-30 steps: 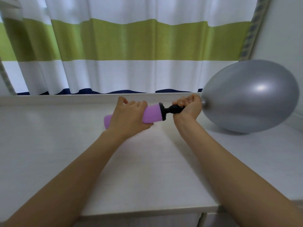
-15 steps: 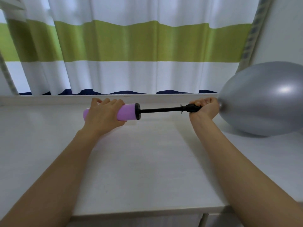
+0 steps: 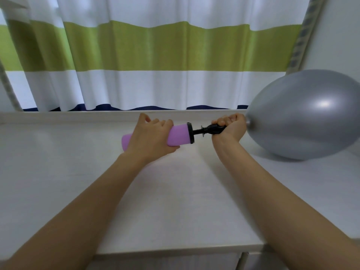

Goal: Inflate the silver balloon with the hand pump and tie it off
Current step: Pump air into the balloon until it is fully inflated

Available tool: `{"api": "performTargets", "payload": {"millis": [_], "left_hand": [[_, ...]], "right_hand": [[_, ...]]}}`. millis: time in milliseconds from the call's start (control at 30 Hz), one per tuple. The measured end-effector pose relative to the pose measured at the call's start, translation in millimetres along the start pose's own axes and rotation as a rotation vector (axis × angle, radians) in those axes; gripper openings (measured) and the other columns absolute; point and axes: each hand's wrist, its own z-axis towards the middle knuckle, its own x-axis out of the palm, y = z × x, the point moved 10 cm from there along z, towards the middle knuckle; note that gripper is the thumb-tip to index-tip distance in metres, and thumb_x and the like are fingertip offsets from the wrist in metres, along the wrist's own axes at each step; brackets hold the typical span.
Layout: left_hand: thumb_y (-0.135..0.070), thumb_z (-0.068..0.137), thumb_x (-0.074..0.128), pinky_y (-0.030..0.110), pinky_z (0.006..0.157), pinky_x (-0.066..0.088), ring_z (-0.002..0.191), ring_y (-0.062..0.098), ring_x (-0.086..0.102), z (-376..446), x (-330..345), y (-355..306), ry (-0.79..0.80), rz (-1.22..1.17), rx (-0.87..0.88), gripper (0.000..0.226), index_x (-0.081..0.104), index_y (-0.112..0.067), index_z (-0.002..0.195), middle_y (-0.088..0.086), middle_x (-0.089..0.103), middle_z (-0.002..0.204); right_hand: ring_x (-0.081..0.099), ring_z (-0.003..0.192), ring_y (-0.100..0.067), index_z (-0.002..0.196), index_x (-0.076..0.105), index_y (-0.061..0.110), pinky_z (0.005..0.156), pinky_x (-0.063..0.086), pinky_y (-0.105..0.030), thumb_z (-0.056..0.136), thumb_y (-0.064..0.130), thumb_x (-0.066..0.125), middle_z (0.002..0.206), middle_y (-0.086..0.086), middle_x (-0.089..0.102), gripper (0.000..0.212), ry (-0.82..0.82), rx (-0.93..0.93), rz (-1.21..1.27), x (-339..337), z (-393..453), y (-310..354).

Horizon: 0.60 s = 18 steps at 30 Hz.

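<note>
Both your hands are busy on the pump point(image 3: 179, 136), held level above the white table point(image 3: 175, 201). Your left hand point(image 3: 151, 138) is wrapped around the purple barrel, fingers over the top, thumb underneath. Your right hand point(image 3: 229, 126) is fisted around the black nozzle end, with only a short piece of black rod showing between barrel cap and fist. The silver balloon point(image 3: 305, 117) sits right of your right hand, its neck disappearing into that fist, so the mouth itself can't be seen. It's well inflated, egg-shaped, long axis pointing right, and its underside looks to rest on the table near the right edge. A green-and-white striped curtain point(image 3: 155, 55) hangs behind the table.
</note>
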Motion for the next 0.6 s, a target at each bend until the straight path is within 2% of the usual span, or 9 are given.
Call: {"api": "performTargets", "payload": {"millis": [200, 333, 400, 500, 600], "left_hand": [[-0.058, 0.071, 0.058, 0.038, 0.086, 0.025, 0.08, 0.021, 0.058, 2, 4, -10, 0.023, 0.008, -0.018, 0.05, 0.052, -0.018, 0.101, -0.002, 0.065, 0.091], [-0.067, 0.069, 0.056, 0.042, 0.089, 0.028, 0.094, 0.02, 0.056, 2, 6, -19, 0.043, -0.012, 0.012, 0.07, 0.043, -0.026, 0.125, -0.004, 0.06, 0.109], [-0.068, 0.07, 0.054, 0.042, 0.087, 0.032, 0.094, 0.022, 0.056, 6, -1, -38, -0.009, -0.025, 0.071, 0.073, 0.041, -0.027, 0.129, -0.002, 0.059, 0.108], [-0.064, 0.077, 0.051, 0.041, 0.086, 0.033, 0.094, 0.022, 0.055, 10, -4, -49, -0.018, -0.048, 0.077, 0.06, 0.05, -0.023, 0.122, 0.0, 0.059, 0.106], [-0.05, 0.085, 0.05, 0.04, 0.083, 0.033, 0.09, 0.024, 0.055, 7, -2, -49, -0.024, -0.044, 0.1, 0.038, 0.057, -0.018, 0.104, 0.001, 0.06, 0.101]], "right_hand": [[0.025, 0.029, -0.013, 0.055, 0.025, 0.018, 0.041, 0.032, -0.017, 0.083, 0.007, 0.031, 0.037, 0.006, 0.024, 0.031, -0.012, 0.012, -0.031, -1, -5, -10], [0.026, 0.028, -0.013, 0.055, 0.026, 0.017, 0.043, 0.033, -0.019, 0.083, 0.007, 0.032, 0.035, 0.006, 0.024, 0.032, -0.047, 0.01, -0.067, -8, -5, -12], [0.028, 0.028, -0.013, 0.055, 0.027, 0.017, 0.044, 0.036, -0.021, 0.084, 0.008, 0.033, 0.035, 0.006, 0.025, 0.031, -0.049, 0.021, -0.104, -9, -8, -17], [0.029, 0.029, -0.013, 0.055, 0.028, 0.017, 0.043, 0.039, -0.022, 0.083, 0.009, 0.034, 0.035, 0.006, 0.026, 0.029, -0.039, 0.028, -0.136, -8, -12, -24], [0.029, 0.029, -0.013, 0.055, 0.027, 0.017, 0.044, 0.039, -0.022, 0.083, 0.008, 0.034, 0.035, 0.006, 0.025, 0.029, -0.024, 0.035, -0.136, -5, -12, -27]]}}
